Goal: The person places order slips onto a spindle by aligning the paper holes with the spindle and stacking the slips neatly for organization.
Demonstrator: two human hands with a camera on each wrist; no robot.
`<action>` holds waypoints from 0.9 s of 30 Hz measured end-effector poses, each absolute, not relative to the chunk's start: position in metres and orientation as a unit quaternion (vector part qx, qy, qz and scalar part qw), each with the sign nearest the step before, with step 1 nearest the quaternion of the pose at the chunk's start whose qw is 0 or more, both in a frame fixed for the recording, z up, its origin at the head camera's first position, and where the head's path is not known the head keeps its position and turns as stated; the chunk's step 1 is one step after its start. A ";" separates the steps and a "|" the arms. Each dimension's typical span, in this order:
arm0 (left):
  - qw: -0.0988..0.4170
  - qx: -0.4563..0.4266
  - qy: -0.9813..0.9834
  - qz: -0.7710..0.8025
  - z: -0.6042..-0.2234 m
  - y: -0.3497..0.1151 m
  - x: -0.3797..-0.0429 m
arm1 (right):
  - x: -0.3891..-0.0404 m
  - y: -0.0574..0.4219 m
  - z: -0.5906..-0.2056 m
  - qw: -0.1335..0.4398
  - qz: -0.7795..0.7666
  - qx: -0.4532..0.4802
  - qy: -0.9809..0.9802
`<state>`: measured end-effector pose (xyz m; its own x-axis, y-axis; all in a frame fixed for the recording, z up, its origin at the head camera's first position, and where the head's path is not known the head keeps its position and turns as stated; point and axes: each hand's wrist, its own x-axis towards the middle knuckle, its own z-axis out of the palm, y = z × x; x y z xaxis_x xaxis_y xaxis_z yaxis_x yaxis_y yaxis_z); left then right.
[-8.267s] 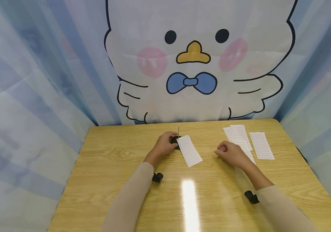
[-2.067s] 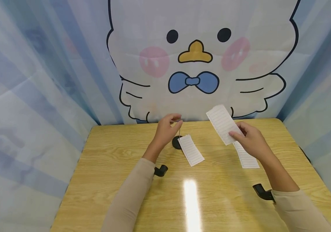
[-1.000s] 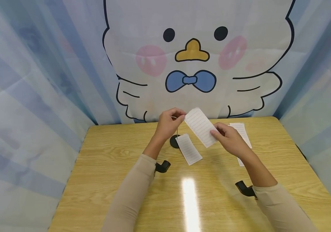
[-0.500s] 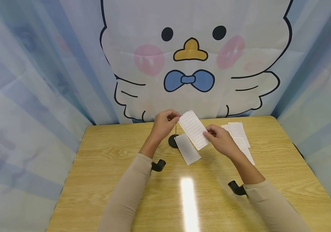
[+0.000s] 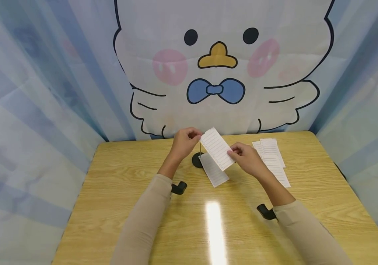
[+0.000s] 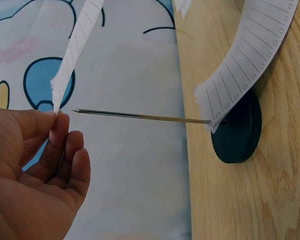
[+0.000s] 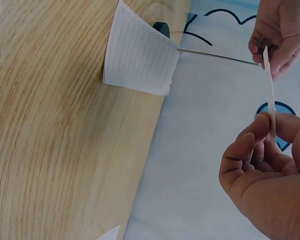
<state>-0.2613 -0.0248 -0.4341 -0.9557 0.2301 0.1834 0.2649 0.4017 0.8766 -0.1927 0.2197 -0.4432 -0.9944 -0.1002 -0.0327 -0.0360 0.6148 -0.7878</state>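
pinched at ragged-end corner by left hand [image 5: 184, 142], near opposite end by right hand [image 5: 247, 158]: lined paper slip [image 5: 217, 150], aloft above bill spike base [image 5: 197, 161]. long axis slanting upper left to lower right in head view; near edge-on in right wrist view. plain in left wrist view, hidden in head view: bare spike tip [image 6: 78, 111] near left hand. speared low, at base: another slip [image 5: 214, 173].

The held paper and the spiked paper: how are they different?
The held paper is in the air, pinched by the left hand and the right hand; the spiked paper is low, by the black base. The held paper is off the spike; the spiked paper is pierced at a corner. The held paper looks nearly straight; the spiked paper curves in the left wrist view. Both are white with printed lines.
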 end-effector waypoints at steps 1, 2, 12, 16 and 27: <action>0.016 -0.147 -0.839 -0.524 -0.435 -0.025 -0.262 | -0.193 0.220 -0.444 0.039 -0.438 -0.037 0.898; 0.016 -0.147 -0.841 -0.520 -0.437 -0.024 -0.262 | -0.193 0.220 -0.444 0.040 -0.437 -0.037 0.898; 0.011 -0.144 -0.850 -0.506 -0.443 -0.022 -0.263 | -0.193 0.222 -0.449 0.052 -0.433 -0.032 0.899; 0.013 -0.143 -0.855 -0.498 -0.444 -0.022 -0.264 | -0.195 0.223 -0.451 0.057 -0.430 -0.027 0.901; 0.006 -0.134 -0.853 -0.505 -0.450 -0.021 -0.265 | -0.196 0.224 -0.454 0.057 -0.421 -0.030 0.905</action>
